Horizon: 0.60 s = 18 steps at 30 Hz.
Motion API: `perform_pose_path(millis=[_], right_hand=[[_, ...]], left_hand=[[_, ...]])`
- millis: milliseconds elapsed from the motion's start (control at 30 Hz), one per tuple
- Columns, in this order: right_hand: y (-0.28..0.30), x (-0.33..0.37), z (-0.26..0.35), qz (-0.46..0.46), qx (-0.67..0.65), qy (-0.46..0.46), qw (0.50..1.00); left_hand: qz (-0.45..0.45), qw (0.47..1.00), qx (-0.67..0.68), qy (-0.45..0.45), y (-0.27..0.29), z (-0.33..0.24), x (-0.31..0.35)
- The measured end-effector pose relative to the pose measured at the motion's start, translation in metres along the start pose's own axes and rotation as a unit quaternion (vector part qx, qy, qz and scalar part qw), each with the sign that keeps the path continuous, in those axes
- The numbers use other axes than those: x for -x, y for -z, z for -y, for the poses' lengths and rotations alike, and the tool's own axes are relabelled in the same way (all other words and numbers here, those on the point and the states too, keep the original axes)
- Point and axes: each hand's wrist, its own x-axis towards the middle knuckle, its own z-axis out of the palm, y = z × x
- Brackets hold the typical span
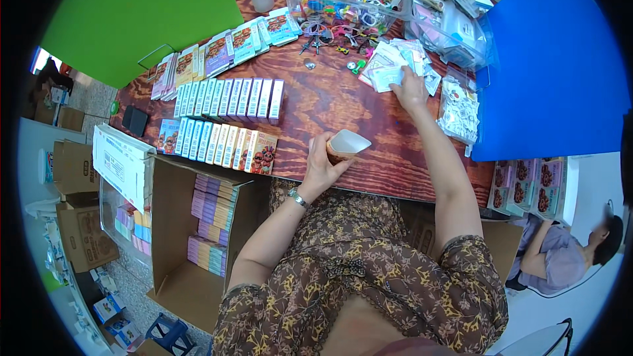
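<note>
My left hand (320,166) is wrapped round a small open carton (349,142), its pale inside facing up near the table's front edge. Farther right, my right hand (412,92) reaches onto a loose pile of thin printed cards (421,59). Its fingers pinch the edge of a whitish-blue card (386,78) on top; the exact grip is partly hidden. Left of the carton stand two rows of closed small boxes, a back row (231,99) and a front row (211,142). Beside the cards lies a clear bag of small white pieces (459,109).
A clear bin of colourful trinkets (303,0) stands at the back, with loose trinkets before it. Flattened cartons (217,53) fan out at back left. Green (145,13) and blue (547,66) panels flank the wooden table (316,105). A cardboard box (175,224) stands below left; another person (554,257) sits at right.
</note>
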Motion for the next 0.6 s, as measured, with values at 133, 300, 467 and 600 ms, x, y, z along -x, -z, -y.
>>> perform_pose_path(millis=[133, 300, 467, 600], right_hand=[[0.005, 0.01, 0.012, -0.003, -0.01, -0.038, 0.999], [0.006, 0.009, 0.014, -0.001, -0.018, -0.083, 0.996], [-0.005, 0.005, 0.0, -0.009, -0.033, -0.08, 0.996], [-0.005, 0.016, -0.011, 0.011, -0.165, -0.05, 0.985]], left_hand=[[-0.003, 1.0, 0.008, 0.019, -0.003, 0.011, 0.002], [-0.02, 0.999, 0.007, 0.037, -0.006, 0.01, 0.001], [-0.031, 0.998, -0.004, 0.049, -0.001, 0.008, 0.001], [-0.034, 0.998, 0.003, 0.052, 0.006, 0.001, -0.004]])
